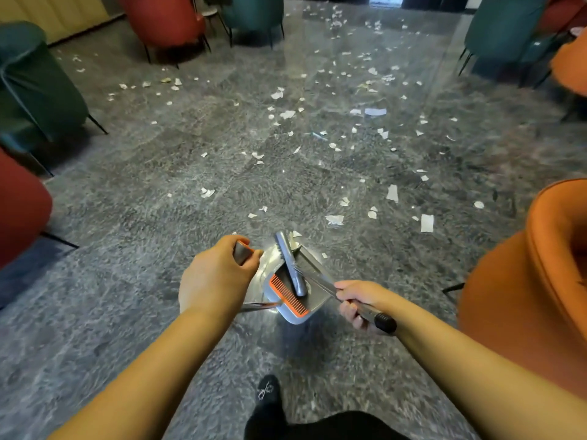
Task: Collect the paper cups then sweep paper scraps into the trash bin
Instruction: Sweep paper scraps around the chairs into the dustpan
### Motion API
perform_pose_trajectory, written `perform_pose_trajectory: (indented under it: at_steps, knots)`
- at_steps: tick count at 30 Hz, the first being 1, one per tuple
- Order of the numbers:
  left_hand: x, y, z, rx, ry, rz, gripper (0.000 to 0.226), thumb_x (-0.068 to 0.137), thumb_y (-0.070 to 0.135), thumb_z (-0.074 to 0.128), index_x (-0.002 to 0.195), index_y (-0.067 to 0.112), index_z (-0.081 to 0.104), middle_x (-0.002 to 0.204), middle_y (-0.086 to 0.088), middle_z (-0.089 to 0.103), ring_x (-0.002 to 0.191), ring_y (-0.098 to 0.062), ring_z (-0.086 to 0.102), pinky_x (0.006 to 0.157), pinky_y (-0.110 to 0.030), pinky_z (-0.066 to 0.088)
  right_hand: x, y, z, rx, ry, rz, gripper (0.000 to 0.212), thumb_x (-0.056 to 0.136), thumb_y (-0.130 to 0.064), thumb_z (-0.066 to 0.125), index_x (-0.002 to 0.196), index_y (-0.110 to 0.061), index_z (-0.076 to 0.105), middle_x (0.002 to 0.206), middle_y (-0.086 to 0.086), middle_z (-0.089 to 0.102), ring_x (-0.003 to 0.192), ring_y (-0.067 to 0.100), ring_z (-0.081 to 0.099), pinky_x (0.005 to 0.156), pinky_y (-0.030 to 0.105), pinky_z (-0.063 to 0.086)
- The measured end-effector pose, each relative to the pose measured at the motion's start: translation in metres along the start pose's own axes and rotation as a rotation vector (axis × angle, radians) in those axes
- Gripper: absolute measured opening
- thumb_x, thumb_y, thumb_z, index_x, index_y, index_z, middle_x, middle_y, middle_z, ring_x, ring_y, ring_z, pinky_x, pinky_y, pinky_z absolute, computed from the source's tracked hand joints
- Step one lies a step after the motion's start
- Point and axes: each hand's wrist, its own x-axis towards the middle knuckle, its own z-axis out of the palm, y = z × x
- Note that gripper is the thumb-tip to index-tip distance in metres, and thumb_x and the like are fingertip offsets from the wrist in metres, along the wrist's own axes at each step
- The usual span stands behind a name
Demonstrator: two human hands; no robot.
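Note:
Several white paper scraps lie scattered over the grey marble floor ahead of me. My left hand grips the grey and orange top of the dustpan handle. The grey dustpan with an orange comb edge sits on the floor just in front of me. My right hand grips the broom handle near its black end cap. The grey broom head rests inside the dustpan, with a scrap or two at its far end. No paper cups or trash bin are in view.
An orange armchair stands close on my right, a red chair close on my left. Green chairs and red chairs line the back and sides. My black shoe is on the floor below my hands.

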Motion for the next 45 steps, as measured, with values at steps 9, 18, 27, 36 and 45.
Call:
perform_pose_trajectory:
  at_steps: [9, 18, 27, 36, 45]
  knots:
    - [0.174, 0.039, 0.041, 0.019, -0.087, 0.168, 0.026, 0.083, 0.05, 0.064, 0.106, 0.037, 0.064, 0.093, 0.004, 0.071, 0.086, -0.025, 0.064, 0.062, -0.028, 0.035, 0.068, -0.119, -0.017, 0.239, 0.096, -0.065, 0.032, 0.098, -0.007, 0.039, 0.124, -0.022, 0.048, 0.06, 0.001, 0.044, 0.034, 0.005, 0.04, 0.036, 0.011, 0.031]
    - [0.297, 0.129, 0.105, 0.012, -0.196, 0.345, 0.027, 0.083, 0.051, 0.065, 0.104, 0.035, 0.064, 0.095, 0.001, 0.072, 0.09, -0.029, 0.065, 0.065, -0.029, 0.036, 0.1, -0.21, -0.073, 0.303, 0.211, -0.114, 0.026, 0.098, -0.007, 0.033, 0.106, -0.026, 0.049, 0.06, 0.002, 0.041, 0.033, 0.004, 0.039, 0.035, 0.012, 0.028]
    - [0.385, 0.266, 0.21, -0.041, -0.231, 0.416, 0.024, 0.083, 0.049, 0.067, 0.101, 0.032, 0.066, 0.091, 0.001, 0.072, 0.087, -0.029, 0.065, 0.064, -0.029, 0.036, 0.115, -0.316, -0.213, 0.338, 0.239, -0.155, 0.023, 0.099, -0.005, 0.032, 0.116, -0.016, 0.045, 0.049, -0.001, 0.041, 0.032, 0.003, 0.037, 0.034, 0.011, 0.025]
    - [0.453, 0.408, 0.289, -0.065, -0.251, 0.495, 0.026, 0.082, 0.05, 0.067, 0.102, 0.033, 0.066, 0.091, 0.0, 0.073, 0.089, -0.029, 0.065, 0.065, -0.03, 0.04, 0.107, -0.408, -0.346, 0.405, 0.305, -0.19, 0.032, 0.1, -0.006, 0.034, 0.123, -0.025, 0.045, 0.057, 0.002, 0.038, 0.031, 0.003, 0.037, 0.033, 0.011, 0.027]
    - [0.541, 0.526, 0.379, -0.075, -0.307, 0.565, 0.026, 0.082, 0.05, 0.067, 0.103, 0.035, 0.066, 0.091, 0.001, 0.073, 0.089, -0.028, 0.065, 0.063, -0.029, 0.037, 0.14, -0.497, -0.469, 0.503, 0.401, -0.219, 0.046, 0.099, -0.004, 0.037, 0.14, -0.023, 0.034, 0.063, 0.005, 0.039, 0.031, 0.005, 0.04, 0.032, 0.012, 0.029]
